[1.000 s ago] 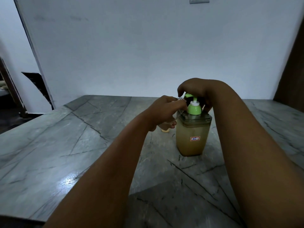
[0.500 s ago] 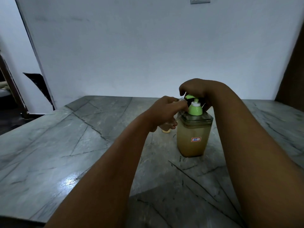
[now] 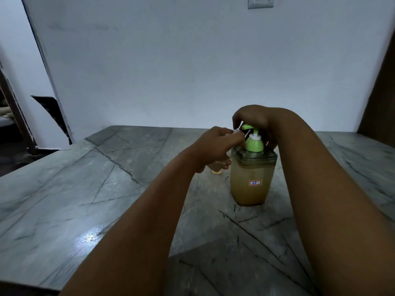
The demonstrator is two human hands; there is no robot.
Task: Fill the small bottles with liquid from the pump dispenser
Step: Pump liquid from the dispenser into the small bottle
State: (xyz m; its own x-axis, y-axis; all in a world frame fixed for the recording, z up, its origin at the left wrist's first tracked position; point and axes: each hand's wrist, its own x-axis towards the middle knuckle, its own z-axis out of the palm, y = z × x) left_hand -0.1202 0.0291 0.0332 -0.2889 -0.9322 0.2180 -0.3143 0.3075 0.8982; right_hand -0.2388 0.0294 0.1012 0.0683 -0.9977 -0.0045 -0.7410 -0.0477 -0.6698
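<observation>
A square clear pump dispenser (image 3: pixel 251 184) full of amber liquid stands on the grey marble table (image 3: pixel 85 189), with a green pump head (image 3: pixel 253 139) and a small label reading 35. My right hand (image 3: pixel 254 118) rests over the top of the pump head. My left hand (image 3: pixel 215 146) grips a small clear bottle (image 3: pixel 219 165), mostly hidden by the fingers, with its mouth held at the green spout. Amber liquid shows in the bottle's lower part.
A white wall runs behind the table, with a switch plate (image 3: pixel 260 2) high up. A dark doorway (image 3: pixel 12 116) opens at the far left. A brown wooden panel (image 3: pixel 380 99) stands at the right edge.
The green pump head has come up a little under my right hand. My left hand stays at the spout with the small bottle.
</observation>
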